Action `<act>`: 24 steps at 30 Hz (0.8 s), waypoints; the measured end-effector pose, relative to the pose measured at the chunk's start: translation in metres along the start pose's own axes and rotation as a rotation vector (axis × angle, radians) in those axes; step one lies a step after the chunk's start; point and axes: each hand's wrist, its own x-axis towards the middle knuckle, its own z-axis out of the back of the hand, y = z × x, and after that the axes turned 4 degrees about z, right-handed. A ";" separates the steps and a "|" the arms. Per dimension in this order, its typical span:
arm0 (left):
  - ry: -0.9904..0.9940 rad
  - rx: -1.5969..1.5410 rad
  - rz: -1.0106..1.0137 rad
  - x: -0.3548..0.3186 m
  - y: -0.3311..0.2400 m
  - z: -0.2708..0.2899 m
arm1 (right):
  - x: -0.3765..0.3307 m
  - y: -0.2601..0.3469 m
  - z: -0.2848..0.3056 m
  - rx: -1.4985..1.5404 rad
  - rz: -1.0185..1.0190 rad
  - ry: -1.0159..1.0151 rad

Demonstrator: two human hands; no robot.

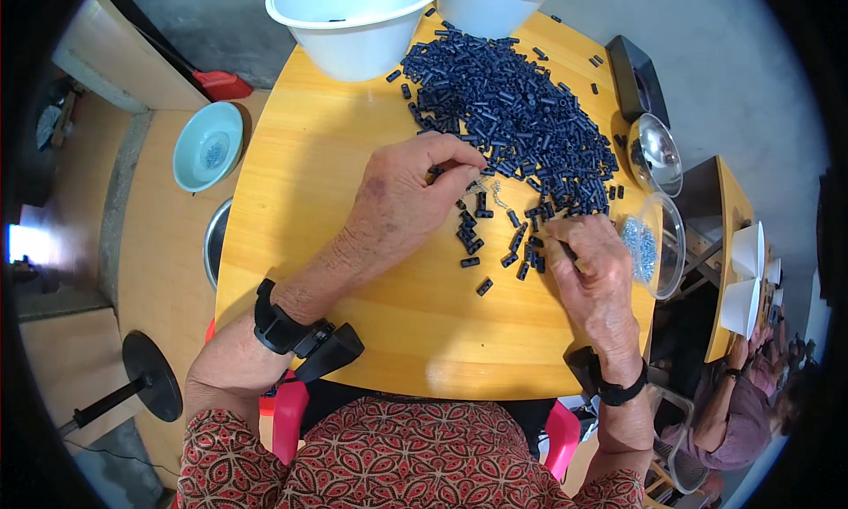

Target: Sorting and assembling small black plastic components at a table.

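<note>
A large heap of small dark tubular plastic pieces [508,98] covers the far middle of the table [353,350]. My left hand [411,186] is at the heap's near left edge, thumb and forefinger pinched together; what lies between them is too small to make out. Tiny shiny bits [497,193] lie on the wood just beside those fingertips. My right hand [590,266] rests at the near right edge of the heap with its fingers curled in, touching the dark pieces there. Whatever it holds is hidden. Several loose pieces [470,262] are scattered between the hands.
Two white tubs [353,45] stand at the table's far edge. Along the right edge are a black tray [634,78], a metal bowl [655,147] and a clear tub of small bluish parts [649,244]. A teal basin [208,147] sits at left. Another person [733,412] works at right.
</note>
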 end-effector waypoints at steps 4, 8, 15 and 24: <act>0.036 0.001 -0.010 0.000 -0.004 0.000 | 0.011 0.002 -0.006 0.008 0.062 0.039; -0.044 -0.053 -0.057 -0.001 0.003 -0.003 | 0.012 -0.003 -0.016 -0.007 0.100 0.026; 0.020 -0.074 0.034 -0.004 -0.002 -0.003 | 0.022 0.005 -0.024 -0.192 0.029 0.046; 0.056 -0.081 0.012 -0.005 -0.003 -0.002 | 0.020 -0.006 -0.023 -0.047 0.012 -0.002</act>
